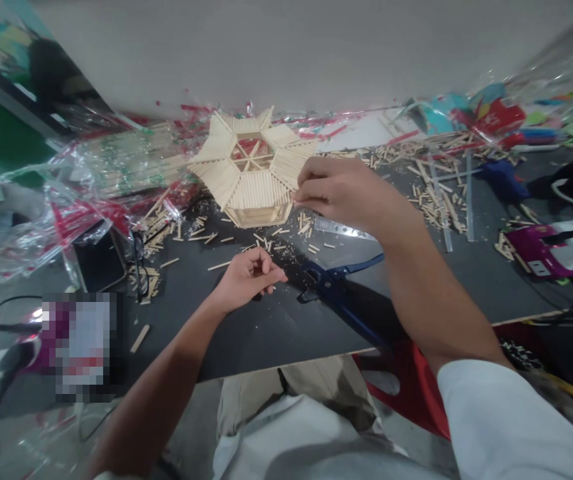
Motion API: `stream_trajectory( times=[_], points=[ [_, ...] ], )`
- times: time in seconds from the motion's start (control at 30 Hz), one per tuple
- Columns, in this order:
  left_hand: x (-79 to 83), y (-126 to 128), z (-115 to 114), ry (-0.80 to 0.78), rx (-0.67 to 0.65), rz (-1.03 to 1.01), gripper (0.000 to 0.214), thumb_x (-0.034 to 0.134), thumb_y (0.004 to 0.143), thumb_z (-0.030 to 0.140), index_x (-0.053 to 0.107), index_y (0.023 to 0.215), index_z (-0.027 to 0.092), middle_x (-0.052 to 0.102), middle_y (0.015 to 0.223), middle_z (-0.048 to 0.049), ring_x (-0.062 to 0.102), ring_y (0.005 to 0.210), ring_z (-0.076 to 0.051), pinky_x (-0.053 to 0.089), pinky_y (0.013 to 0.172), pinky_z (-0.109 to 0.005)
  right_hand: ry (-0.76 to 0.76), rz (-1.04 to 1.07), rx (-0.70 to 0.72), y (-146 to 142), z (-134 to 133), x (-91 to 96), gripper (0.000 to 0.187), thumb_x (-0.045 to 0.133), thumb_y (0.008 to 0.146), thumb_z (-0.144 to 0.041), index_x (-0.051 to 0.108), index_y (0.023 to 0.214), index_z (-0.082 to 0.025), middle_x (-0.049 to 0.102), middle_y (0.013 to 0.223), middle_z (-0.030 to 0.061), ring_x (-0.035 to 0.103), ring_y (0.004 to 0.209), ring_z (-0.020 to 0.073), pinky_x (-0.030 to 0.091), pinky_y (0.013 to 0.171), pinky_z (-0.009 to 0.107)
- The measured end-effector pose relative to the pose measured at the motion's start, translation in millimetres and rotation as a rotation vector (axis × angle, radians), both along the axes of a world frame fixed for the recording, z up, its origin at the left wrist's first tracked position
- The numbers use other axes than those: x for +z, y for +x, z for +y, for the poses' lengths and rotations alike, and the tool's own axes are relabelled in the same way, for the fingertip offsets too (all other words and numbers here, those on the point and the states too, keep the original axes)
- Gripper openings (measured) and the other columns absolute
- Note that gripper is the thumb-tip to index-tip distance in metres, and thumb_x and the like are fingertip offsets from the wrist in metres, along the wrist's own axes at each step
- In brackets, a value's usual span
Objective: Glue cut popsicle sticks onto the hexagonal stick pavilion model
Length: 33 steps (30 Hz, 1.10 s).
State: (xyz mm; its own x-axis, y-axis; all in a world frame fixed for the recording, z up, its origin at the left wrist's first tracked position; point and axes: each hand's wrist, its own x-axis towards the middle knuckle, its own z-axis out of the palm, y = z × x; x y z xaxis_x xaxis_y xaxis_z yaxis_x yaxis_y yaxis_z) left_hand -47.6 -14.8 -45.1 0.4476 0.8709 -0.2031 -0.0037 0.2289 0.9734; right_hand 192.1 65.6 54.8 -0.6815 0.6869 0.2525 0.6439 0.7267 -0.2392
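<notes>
A six-sided model (259, 190) built of thin wooden sticks, with flared roof panels and an open spoked centre, stands on the dark table (276, 347). At its right edge, my right hand (341, 193) has thumb and fingers pinched together; whatever they hold is hidden. Closer to me, my left hand (249, 280) hovers over the table with curled fingers and the thumb pressed against them. I cannot make out anything in it. Between and below the hands lies a dark blue plier-like tool (334, 287). Short cut stick pieces (306, 225) lie scattered around the model.
A perforated metal strip (344, 230) lies under my right wrist. Further right are clear glue sticks (469, 200), a blue glue gun (504, 180) and a purple power strip (541, 250). Leftward sit plastic-wrapped stick bundles (126, 160), a black phone-like object (99, 259) and glasses (140, 267).
</notes>
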Motion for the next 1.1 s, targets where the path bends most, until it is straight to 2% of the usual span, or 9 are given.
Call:
stream_trajectory(
  times=[0.27,0.37,0.43,0.53,0.67,0.8,0.9,1.03,1.1],
  points=[
    [-0.5,0,0,0.005,-0.007,-0.002,0.038,0.081,0.084,0.032,0.045,0.076,0.021,0.079,0.082,-0.0063,0.063,0.054,-0.006,0.048,0.048,-0.017,0.0,-0.021,-0.027,-1,-2,0.6,0.024,0.051,0.105,-0.025,0.072,0.093,-0.022,0.069,0.109,0.012,0.065,0.092,0.0246,0.05,0.08,0.04],
    [1.7,0,-1,0.003,-0.007,0.008,0.039,0.082,0.083,0.032,0.045,0.077,0.021,0.078,0.081,-0.0058,0.062,0.054,-0.006,0.049,0.048,-0.018,0.011,0.013,-0.011,1,-1,-0.3,0.018,0.054,0.104,-0.026,0.071,0.098,-0.021,0.069,0.109,0.0119,0.065,0.094,0.0244,0.049,0.081,0.038],
    [3.5,1,-1,-0.001,-0.01,0.021,0.039,0.081,0.082,0.032,0.044,0.077,0.021,0.078,0.082,-0.0055,0.062,0.055,-0.006,0.049,0.049,-0.017,0.006,0.048,0.001,4,0,-2.1,0.012,0.061,0.102,-0.028,0.069,0.102,-0.019,0.068,0.108,0.0109,0.065,0.088,0.0219,0.049,0.077,0.036],
    [5.3,1,-1,-0.005,-0.014,0.034,0.037,0.08,0.083,0.031,0.044,0.078,0.02,0.078,0.083,-0.0051,0.063,0.056,-0.006,0.049,0.05,-0.017,-0.066,0.118,-0.018,8,3,-5.9,0.018,0.07,0.096,-0.034,0.064,0.103,-0.018,0.067,0.107,0.0087,0.064,0.076,0.0174,0.05,0.07,0.034],
    [4.7,2,-1,-0.007,-0.013,0.025,0.037,0.079,0.083,0.031,0.044,0.077,0.021,0.077,0.082,-0.0045,0.062,0.056,-0.006,0.048,0.049,-0.017,-0.172,0.196,-0.107,8,3,-8.5,0.022,0.074,0.091,-0.033,0.06,0.104,-0.023,0.069,0.105,0.0063,0.066,0.077,0.0192,0.053,0.071,0.035],
    [2.8,2,-1,-0.001,-0.012,0.018,0.036,0.079,0.083,0.031,0.045,0.077,0.021,0.077,0.082,-0.0047,0.062,0.055,-0.006,0.047,0.049,-0.018,-0.182,0.21,-0.101,7,1,-3.9,0.018,0.075,0.087,-0.024,0.059,0.093,-0.025,0.069,0.104,0.0052,0.065,0.077,0.0195,0.052,0.07,0.036],
    [1.9,4,-4,0.025,-0.004,0.041,0.036,0.078,0.083,0.033,0.044,0.077,0.021,0.075,0.08,-0.0042,0.061,0.055,-0.006,0.044,0.048,-0.018,-0.145,0.176,-0.098,19,1,3.3,0.025,0.08,0.083,-0.025,0.055,0.078,-0.025,0.068,0.087,0.0027,0.062,0.073,0.0183,0.049,0.065,0.034],
    [0.4,12,-12,0.081,-0.024,0.084,0.034,0.076,0.085,0.037,0.046,0.078,0.021,0.073,0.078,-0.0035,0.061,0.055,-0.008,0.047,0.051,-0.02,-0.229,0.053,-0.19,49,2,16.0,0.016,0.083,0.08,-0.024,0.067,0.075,-0.024,0.071,0.073,0.0003,0.064,0.066,0.0171,0.044,0.06,0.034],
    [-1.8,15,-15,0.175,0.036,0.127,0.03,0.074,0.087,0.036,0.048,0.082,0.021,0.073,0.075,-0.0022,0.061,0.055,-0.008,0.047,0.053,-0.021,-0.245,0.05,-0.204,60,-2,23.7,0.013,0.082,0.082,-0.03,0.073,0.074,-0.026,0.073,0.071,0.0004,0.064,0.062,0.0166,0.043,0.058,0.035]
  ],
)
